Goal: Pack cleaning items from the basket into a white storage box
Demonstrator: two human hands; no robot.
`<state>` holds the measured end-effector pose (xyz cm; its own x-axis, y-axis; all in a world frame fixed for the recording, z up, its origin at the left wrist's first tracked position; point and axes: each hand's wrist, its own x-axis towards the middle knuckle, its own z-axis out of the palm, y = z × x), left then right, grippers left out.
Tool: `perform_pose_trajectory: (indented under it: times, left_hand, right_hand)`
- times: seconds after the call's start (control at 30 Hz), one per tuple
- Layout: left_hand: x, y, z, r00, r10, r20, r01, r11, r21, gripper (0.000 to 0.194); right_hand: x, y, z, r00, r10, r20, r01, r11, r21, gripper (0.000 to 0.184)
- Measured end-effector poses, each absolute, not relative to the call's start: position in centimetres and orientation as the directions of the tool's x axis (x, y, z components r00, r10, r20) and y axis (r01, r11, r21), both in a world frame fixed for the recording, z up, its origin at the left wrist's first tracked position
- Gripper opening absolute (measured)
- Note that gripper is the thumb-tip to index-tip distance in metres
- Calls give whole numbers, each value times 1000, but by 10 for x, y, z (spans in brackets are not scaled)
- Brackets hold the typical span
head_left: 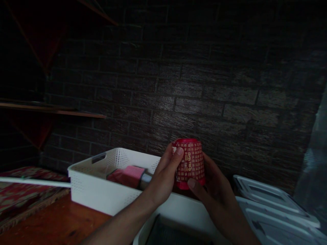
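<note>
Both my hands hold a short stack of red paper cups (192, 163), rim down, printed with gold characters. It looks wrapped in clear plastic. My left hand (166, 173) grips the left side, its thumb on the front near the top. On the right, my right hand (214, 190) closes around the lower side, thumb at the rim. Beneath them is a white perforated basket (102, 195), and a pink cloth-like item (130, 174) lies inside it. My forearms and hands cover part of the basket.
Grey-white plastic lids (276, 200) lie at the right. A pale open container (150, 224) stands in front of the basket. Wooden shelves (56, 109) jut out at the left. A white rod (35, 182) crosses a patterned cloth (15, 204). A dark brick wall (163, 85) rises behind.
</note>
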<state>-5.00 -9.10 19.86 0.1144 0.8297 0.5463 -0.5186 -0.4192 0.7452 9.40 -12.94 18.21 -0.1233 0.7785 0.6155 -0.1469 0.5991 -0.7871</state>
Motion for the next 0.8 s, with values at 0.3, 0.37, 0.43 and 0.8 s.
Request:
perform_pose_trajectory:
  times: [0.3,0.37,0.43,0.8]
  left_hand:
    - [-53,-86,197,159,833,530,-558,-367,745,43]
    - [-53,-86,198,168,827,537,-595,-349,724,43]
    - [-53,-86,199,183,815,550,-632,-331,701,43]
    - [-52,-81,196,182,783,595,-616,-381,689,44]
  right_hand:
    - [97,-124,177,-115,786,608,-118,597,-794,53]
    - [96,-122,177,-99,784,613,-139,599,-789,55]
    - [97,-119,176,-70,773,630,-145,617,-773,57]
    - [99,-119,178,-4,793,609,-158,601,-783,54]
